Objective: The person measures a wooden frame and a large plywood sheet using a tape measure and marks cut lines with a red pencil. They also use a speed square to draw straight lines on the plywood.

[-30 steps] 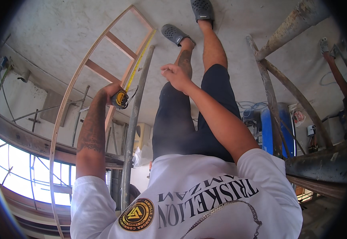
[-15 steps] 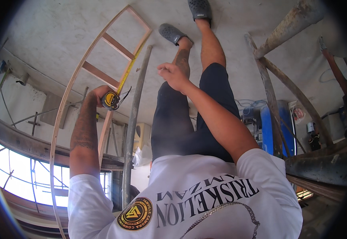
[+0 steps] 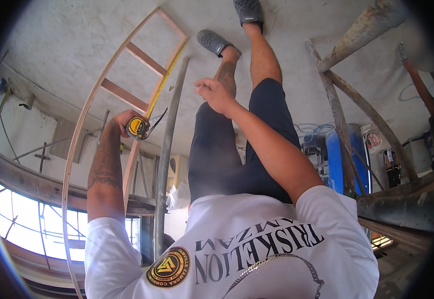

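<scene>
My left hand point(image 3: 124, 121) is closed around a yellow-and-black tape measure point(image 3: 136, 128), its dark strap sticking out to the right. The yellow tape blade point(image 3: 166, 77) is drawn out along the right rail of a ladder-like wooden frame point(image 3: 124, 91). The frame has a curved left rail and several crosspieces, and its lower end runs down past my left arm. My right hand point(image 3: 216, 95) hovers over my knee, its fingers curled together with nothing visible in them. It is apart from the frame and the tape.
A grey metal pole point(image 3: 172, 129) stands between the frame and my legs. Thick worn pipes point(image 3: 336, 104) rise at the right, before a blue object point(image 3: 337, 162). A yellowish container point(image 3: 178, 167) is beyond the pole. Another person's leg point(image 3: 421, 87) shows at far right.
The tape measure has turned slightly in my left hand, and its strap has shifted a little. My right hand has moved very slightly left.
</scene>
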Motion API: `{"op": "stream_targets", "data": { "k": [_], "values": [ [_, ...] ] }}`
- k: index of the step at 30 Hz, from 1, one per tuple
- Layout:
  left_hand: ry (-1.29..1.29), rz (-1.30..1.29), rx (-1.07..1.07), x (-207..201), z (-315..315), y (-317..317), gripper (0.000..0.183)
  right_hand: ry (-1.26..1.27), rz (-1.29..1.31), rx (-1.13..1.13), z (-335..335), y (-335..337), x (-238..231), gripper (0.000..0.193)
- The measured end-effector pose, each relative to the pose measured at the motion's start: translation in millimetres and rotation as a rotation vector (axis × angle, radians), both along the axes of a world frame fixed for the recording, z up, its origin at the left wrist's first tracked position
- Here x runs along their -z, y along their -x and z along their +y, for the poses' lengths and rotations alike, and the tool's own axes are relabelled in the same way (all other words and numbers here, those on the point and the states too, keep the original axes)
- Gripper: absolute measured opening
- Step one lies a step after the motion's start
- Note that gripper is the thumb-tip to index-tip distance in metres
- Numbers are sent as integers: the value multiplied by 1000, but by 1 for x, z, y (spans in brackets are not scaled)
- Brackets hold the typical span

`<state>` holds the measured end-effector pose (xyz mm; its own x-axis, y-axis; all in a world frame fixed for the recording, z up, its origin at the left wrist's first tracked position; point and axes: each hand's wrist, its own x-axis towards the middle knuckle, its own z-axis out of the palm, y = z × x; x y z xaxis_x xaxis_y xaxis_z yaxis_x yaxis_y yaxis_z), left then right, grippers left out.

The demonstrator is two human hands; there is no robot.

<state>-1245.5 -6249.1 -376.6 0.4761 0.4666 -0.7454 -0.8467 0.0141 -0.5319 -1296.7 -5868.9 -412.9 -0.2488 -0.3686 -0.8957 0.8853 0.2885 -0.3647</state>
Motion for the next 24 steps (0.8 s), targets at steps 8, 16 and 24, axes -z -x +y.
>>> {"op": "stream_targets", "data": {
  "k": [8,16,24],
  "values": [
    [263,291,310,-46,71,17,24,-8,75,-11,18,-15,-51,33],
    [453,705,52,-246,126,13,24,-53,530,-161,52,33,-303,34],
    [505,978,-252,-439,143,25,21,-9,736,-56,80,99,-569,35]
  ]
}}
